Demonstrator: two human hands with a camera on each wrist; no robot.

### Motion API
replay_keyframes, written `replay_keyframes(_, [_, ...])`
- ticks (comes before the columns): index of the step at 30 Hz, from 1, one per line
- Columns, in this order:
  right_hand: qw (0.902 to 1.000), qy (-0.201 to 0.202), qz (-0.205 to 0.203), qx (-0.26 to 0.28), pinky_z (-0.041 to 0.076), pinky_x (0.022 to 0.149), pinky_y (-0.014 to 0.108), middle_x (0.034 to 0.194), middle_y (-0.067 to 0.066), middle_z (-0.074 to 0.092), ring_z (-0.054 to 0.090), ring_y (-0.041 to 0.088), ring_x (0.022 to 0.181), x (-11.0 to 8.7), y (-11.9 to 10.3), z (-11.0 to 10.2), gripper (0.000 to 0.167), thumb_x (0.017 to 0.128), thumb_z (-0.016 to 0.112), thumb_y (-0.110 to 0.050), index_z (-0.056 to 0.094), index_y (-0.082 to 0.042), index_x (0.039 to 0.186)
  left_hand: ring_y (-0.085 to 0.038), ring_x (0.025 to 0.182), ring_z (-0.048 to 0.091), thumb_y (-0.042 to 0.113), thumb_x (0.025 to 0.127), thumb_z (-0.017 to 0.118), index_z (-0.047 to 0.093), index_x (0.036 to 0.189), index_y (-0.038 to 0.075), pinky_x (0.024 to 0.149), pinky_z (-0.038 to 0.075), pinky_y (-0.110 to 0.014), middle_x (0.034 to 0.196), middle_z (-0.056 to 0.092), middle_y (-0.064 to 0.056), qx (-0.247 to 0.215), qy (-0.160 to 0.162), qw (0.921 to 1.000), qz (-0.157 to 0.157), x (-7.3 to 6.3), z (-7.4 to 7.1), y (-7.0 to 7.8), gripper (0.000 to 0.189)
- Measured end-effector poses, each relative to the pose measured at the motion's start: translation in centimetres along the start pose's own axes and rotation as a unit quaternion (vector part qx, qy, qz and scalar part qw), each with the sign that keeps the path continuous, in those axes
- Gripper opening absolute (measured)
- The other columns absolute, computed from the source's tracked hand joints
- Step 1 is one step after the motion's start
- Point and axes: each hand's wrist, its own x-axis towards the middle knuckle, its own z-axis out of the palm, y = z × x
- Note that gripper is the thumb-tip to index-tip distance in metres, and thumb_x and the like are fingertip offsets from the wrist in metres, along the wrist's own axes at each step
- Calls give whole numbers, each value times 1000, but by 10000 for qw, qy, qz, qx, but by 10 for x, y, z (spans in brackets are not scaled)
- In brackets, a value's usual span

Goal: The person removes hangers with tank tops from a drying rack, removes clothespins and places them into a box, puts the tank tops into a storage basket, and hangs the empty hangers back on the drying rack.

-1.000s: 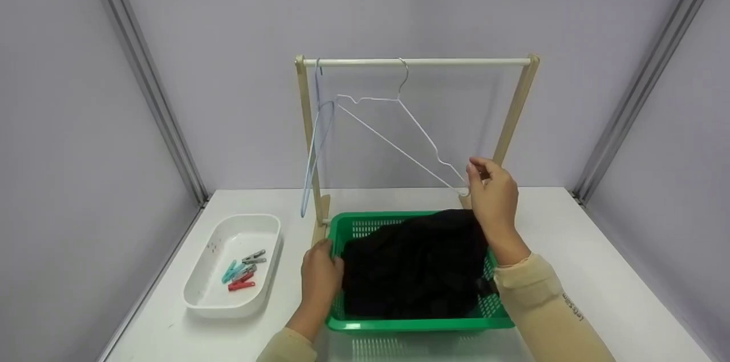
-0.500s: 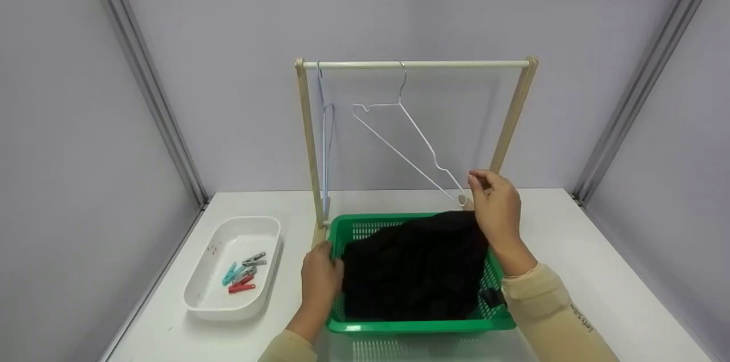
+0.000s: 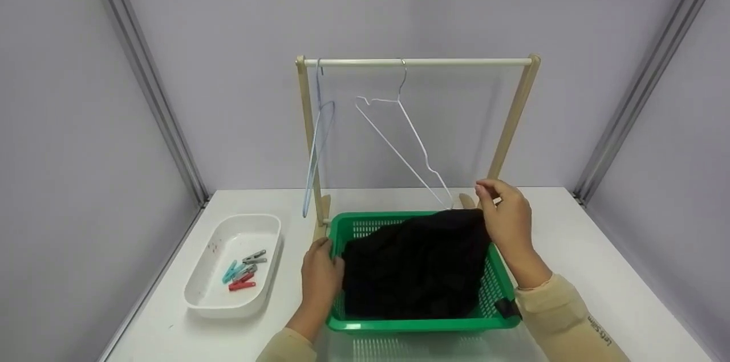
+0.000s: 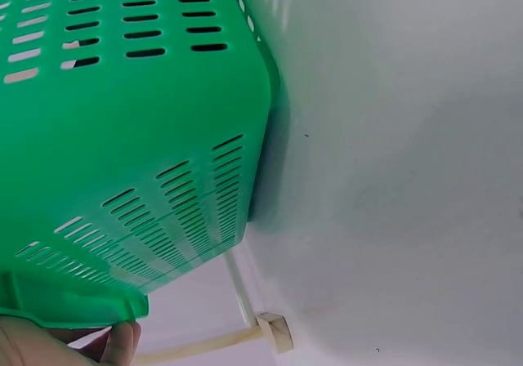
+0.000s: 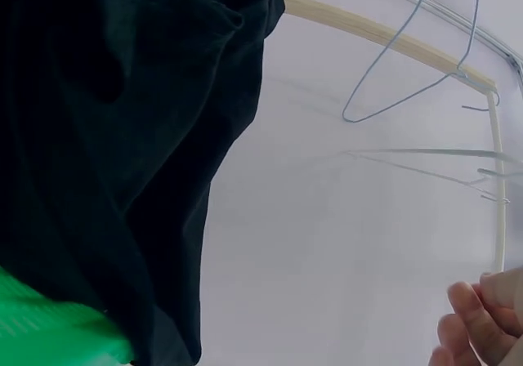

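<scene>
My left hand (image 3: 320, 273) grips the left rim of a green plastic basket (image 3: 425, 325); in the left wrist view its fingertips (image 4: 121, 343) curl at that rim. Black fabric (image 3: 416, 271), bunched up, fills much of the basket, and its garment kind cannot be told. Beyond the basket's right side, my right hand (image 3: 507, 214) is raised with loosely curled fingers and nothing visible in them. A white wire hanger (image 3: 419, 134) hangs tilted from the rack, its lower end by the fabric's top, apart from my right hand.
A clothes rack with a white bar (image 3: 456, 62) and wooden legs stands behind the basket. At its left end hangs a light blue hanger (image 3: 311, 174). The white tray (image 3: 197, 293) on the left contains clothespins (image 3: 242, 284). Walls enclose the white table.
My right hand has moved right and down, away from the white hanger's lower end. That hanger has turned and shifted slightly left. The blue hanger swings. My left hand stays on the basket.
</scene>
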Motion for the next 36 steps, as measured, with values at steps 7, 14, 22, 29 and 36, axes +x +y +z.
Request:
replay_keyframes(7, [9997, -126, -117, -163, 44, 64, 34, 84, 8, 72, 62, 23, 78, -7, 5, -4, 14, 96, 69, -12, 75, -2, 102, -43, 110, 61, 0, 87, 69, 63, 118, -15, 93, 53, -51, 123, 63, -27, 255, 164, 9991, 299, -1, 1, -1, 35])
replay_keyframes(14, [9993, -238, -170, -228, 44, 62, 33, 86, 7, 72, 62, 22, 79, -13, 9, -10, 14, 96, 69, -13, 75, -3, 104, -42, 111, 62, 0, 87, 70, 63, 120, -14, 93, 54, -50, 124, 62, -27, 210, 132, 9995, 208, -1, 0, 0, 37])
replay_keyframes(22, [9988, -332, -202, -309, 46, 63, 31, 87, 6, 71, 62, 19, 78, -18, 14, -20, 13, 96, 69, -13, 76, -5, 103, -43, 119, 57, 5, 90, 66, 61, 124, -13, 99, 49, -52, 130, 60, -26, 167, -44, 9998, 14, -1, -1, 3, 39])
replay_keyframes(29, [9977, -387, -377, -405, 46, 65, 37, 86, 7, 71, 63, 22, 80, -16, 18, -28, 12, 95, 70, -13, 76, -6, 102, -35, 112, 60, 7, 88, 68, 68, 117, -4, 90, 54, -46, 125, 64, -19, 357, 177, 9987, 330, -1, -10, 3, 31])
replay_keyframes(36, [9942, -554, -689, -610, 50, 67, 42, 91, 8, 71, 63, 26, 86, -9, 22, -40, 15, 97, 67, -14, 75, -4, 106, -34, 107, 62, 7, 87, 69, 73, 108, 0, 86, 54, -47, 119, 67, -15, 1162, 381, 9874, 1003, 14, -44, 10, 22])
